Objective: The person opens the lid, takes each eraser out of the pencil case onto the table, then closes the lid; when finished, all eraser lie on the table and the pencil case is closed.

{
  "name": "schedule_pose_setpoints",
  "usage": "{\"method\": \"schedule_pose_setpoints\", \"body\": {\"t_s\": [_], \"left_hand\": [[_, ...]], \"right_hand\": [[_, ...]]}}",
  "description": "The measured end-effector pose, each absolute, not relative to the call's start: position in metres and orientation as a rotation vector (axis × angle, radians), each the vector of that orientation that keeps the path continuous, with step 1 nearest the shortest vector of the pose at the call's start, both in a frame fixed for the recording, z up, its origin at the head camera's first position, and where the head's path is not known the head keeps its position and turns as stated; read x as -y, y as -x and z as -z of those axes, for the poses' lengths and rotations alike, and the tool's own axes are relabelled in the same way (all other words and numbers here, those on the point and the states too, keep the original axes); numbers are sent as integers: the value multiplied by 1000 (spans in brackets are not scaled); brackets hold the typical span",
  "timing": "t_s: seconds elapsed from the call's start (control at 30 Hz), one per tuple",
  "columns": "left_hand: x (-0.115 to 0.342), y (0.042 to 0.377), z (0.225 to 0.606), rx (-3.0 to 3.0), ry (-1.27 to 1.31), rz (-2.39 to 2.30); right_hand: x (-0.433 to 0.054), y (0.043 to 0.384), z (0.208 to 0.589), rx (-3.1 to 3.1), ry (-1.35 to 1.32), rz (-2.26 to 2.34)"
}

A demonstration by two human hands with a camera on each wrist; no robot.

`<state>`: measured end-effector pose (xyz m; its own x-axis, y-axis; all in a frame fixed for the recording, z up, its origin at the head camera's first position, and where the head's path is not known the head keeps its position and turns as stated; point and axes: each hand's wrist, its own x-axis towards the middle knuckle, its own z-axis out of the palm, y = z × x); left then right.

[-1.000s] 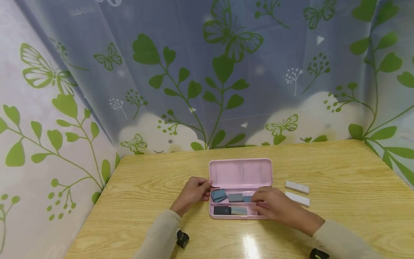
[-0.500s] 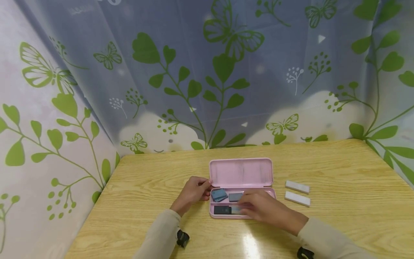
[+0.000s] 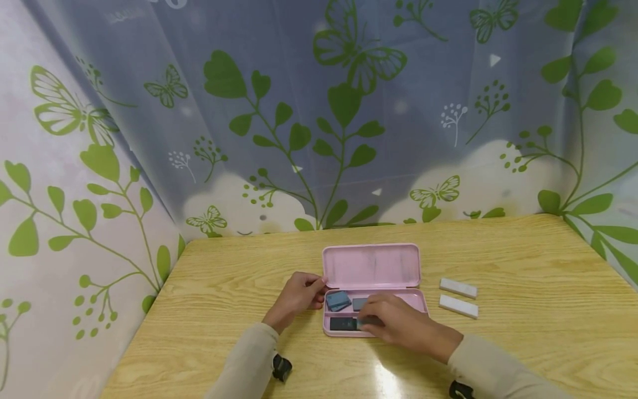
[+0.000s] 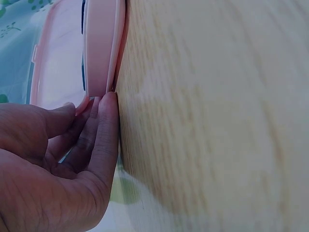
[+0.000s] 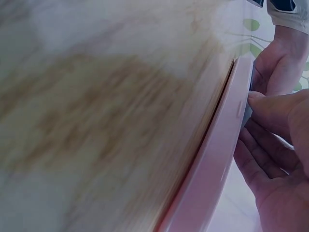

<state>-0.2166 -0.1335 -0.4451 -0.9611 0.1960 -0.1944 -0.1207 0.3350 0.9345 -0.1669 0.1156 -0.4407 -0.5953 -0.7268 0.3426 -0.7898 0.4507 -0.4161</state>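
A pink pencil case lies open on the table, its lid tipped back. My left hand holds the case's left end, its thumb at the lid's corner and its fingers along the end wall. Over the front compartment, my right hand pinches a small dark blue-grey block between thumb and fingers; much of the block is hidden. A black block lies at the left of that compartment. The back compartment holds stacked blue blocks and a grey block, partly covered by my right hand.
Two long white blocks lie to the right of the case on the wood-grain table. A curtain printed with leaves and butterflies hangs behind and at both sides. Dark wrist cameras sit at both sleeves.
My right hand has moved left and slightly forward over the case. The blue block beside the grey one no longer shows in the back compartment. My left hand has stayed put.
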Motion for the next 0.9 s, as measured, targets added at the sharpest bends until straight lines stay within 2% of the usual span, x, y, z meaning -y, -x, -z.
{"method": "schedule_pose_setpoints", "body": {"t_s": [0.9], "left_hand": [[134,216,445,-2332,-75,-1659]], "right_hand": [[-117,164,431,2561,-1338,-889]]}}
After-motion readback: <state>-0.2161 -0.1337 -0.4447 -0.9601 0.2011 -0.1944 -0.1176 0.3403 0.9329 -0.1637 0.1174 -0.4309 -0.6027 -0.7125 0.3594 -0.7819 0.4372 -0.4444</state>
